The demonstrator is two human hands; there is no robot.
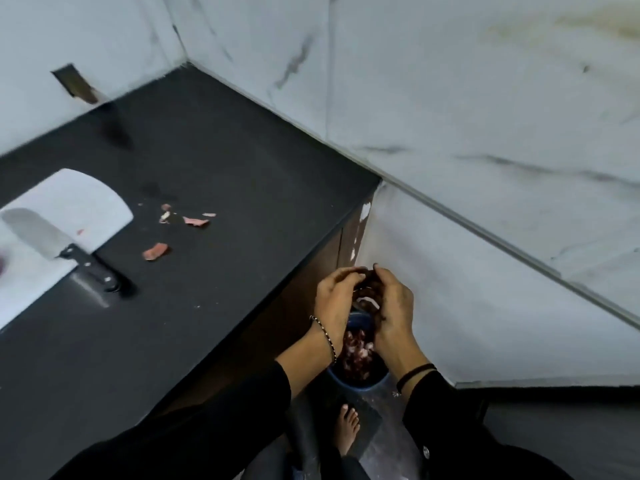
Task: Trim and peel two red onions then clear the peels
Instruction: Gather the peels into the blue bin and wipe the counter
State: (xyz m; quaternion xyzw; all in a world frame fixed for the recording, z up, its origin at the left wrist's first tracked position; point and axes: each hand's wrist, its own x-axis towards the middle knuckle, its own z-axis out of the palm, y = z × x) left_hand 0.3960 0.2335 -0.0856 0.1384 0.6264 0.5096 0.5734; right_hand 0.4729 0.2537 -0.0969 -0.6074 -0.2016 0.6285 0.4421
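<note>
Left grip (334, 296) and right grip (394, 304) cup peels (367, 285) above blue bin (358, 388).

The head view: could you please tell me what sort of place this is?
Probably a kitchen: a dark countertop along tiled walls, a white cutting board with a knife resting on it, and a bin of red onion peels on the floor.

- cutting board (69, 202): cut off by the left edge.
- bin (356, 388): largely hidden behind both forearms.
- peels (367, 276) pinched between left hand (334, 299) and right hand (393, 306): mostly covered by fingers, blurred.
- purple object (1, 263), left edge: unidentifiable.
</note>
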